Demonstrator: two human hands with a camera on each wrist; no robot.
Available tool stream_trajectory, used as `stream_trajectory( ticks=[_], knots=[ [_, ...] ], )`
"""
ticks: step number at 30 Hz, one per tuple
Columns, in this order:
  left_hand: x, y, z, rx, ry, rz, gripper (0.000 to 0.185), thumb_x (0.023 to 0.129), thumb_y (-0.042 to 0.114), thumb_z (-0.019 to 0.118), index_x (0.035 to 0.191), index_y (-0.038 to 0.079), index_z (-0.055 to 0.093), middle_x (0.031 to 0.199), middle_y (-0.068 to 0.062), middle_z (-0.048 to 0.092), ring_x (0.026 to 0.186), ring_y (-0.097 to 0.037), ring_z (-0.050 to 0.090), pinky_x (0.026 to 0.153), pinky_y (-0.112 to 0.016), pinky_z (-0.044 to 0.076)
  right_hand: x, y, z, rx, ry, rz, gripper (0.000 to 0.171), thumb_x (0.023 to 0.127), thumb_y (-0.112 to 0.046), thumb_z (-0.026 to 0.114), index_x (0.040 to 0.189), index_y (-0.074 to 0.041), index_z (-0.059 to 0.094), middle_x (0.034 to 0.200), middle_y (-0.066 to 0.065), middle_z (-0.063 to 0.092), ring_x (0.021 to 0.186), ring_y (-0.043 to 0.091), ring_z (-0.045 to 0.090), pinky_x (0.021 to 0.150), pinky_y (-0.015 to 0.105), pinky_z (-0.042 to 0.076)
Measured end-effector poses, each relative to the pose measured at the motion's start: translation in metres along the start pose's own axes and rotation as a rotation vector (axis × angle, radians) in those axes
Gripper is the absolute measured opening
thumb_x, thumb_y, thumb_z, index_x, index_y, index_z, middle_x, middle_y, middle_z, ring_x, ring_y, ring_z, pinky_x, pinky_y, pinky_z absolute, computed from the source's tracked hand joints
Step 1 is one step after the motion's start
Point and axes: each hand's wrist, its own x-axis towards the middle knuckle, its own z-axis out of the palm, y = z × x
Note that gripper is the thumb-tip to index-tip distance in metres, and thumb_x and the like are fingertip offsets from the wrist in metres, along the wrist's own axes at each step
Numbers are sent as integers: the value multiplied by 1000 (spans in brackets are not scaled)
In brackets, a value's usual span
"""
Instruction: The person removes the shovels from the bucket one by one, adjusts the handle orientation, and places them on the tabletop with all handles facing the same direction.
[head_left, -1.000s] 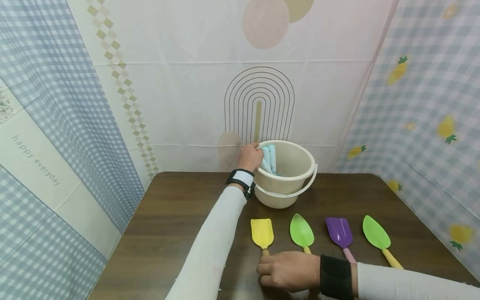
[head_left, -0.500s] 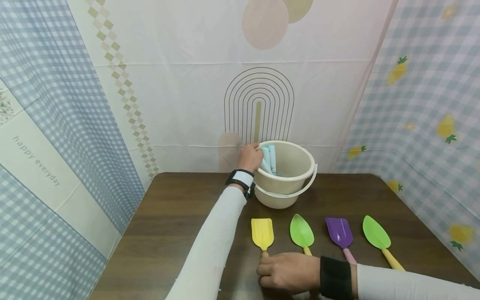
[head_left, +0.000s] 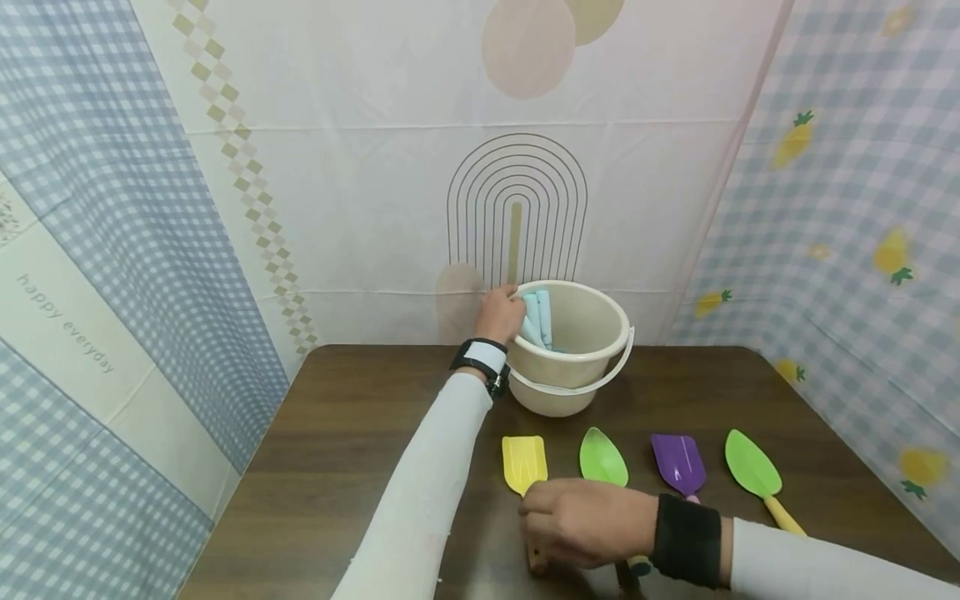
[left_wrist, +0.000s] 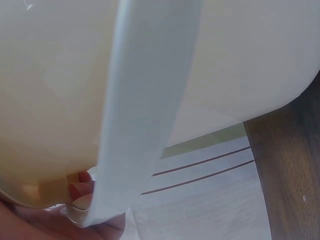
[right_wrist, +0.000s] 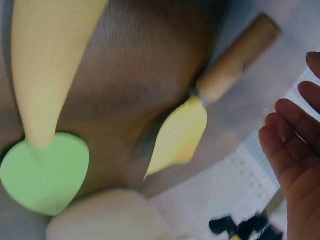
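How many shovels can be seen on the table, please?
4, in a row in front of the bucket: the yellow shovel furthest left, then a green shovel, the purple shovel, and a second green shovel furthest right. More may be hidden behind the right hand.

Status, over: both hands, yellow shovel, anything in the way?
Left hand gripping bucket. Right hand over yellow shovel, not holding it. Shovel lying on table. Blue things take up part of bucket's left side.
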Motion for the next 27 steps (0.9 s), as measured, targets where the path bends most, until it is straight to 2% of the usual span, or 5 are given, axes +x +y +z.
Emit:
stream_trajectory(
  ticks=[4,10,16,22,27],
  knots=[
    [1,1,-1,6,4,5,51,99,18,45,149,12,56,152,-10,58,115,-25,63,91,-37,55,-3,15,-10,-23,62,131,29,95,-28,76,120,-16,67,123,0,68,114,12,64,100,28,55],
    [-3,2,-1,16,5,12,51,99,18,46,149,12,57,152,-10,59,118,-25,62,96,-39,55,-9,44,-27,-9,263,324,41,99,-31,72,133,-10,63,136,8,64,125,21,62,103,40,55],
    [-4,2,0,17,-6,12,51,100,18,45,149,12,57,152,-10,58,121,-25,61,99,-40,53,-12,77,-51,-9,429,547,50,96,-23,74,141,-5,60,146,21,57,134,38,56,109,57,48],
    [-4,2,-1,-1,-8,5,51,100,17,45,150,12,56,153,-9,57,130,-25,58,105,-41,52,-19,119,-70,-14,478,712,52,99,-20,71,144,1,56,150,31,50,139,49,48,113,66,40],
    [-7,3,-3,-16,-9,-4,51,100,18,45,150,11,56,154,-10,57,133,-26,57,107,-43,51,-23,152,-78,122,457,894,55,106,-26,59,149,7,48,155,37,40,144,54,38,118,68,31]
  ],
)
